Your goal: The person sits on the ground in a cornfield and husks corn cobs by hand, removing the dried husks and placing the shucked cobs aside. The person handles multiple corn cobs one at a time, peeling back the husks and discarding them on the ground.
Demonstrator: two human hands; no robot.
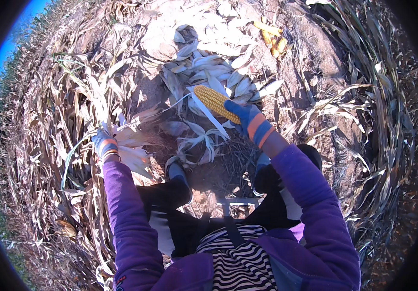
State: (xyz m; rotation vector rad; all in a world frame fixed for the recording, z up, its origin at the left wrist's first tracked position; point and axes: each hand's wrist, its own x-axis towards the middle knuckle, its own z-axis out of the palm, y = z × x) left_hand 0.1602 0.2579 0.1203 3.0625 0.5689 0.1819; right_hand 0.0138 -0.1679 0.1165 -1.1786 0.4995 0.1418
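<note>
My right hand [251,122], in a blue and orange glove, grips a bare yellow ear of corn [215,103] by its lower end, over the middle of the ground. A thin pale strip of husk [208,114] lies alongside the ear. Off to the left, my left hand [105,143], gloved in grey-blue and orange, is closed at the base of a pale, spread corn husk [133,151]. Dry leaves partly hide its fingertips.
Loose husks [209,70] lie heaped ahead of my feet. Several yellow ears [273,39] rest on the soil at the far right. Dry corn stalks [381,92] line the right side, and more stalks [68,106] lie to the left. A low metal frame [240,201] shows between my legs.
</note>
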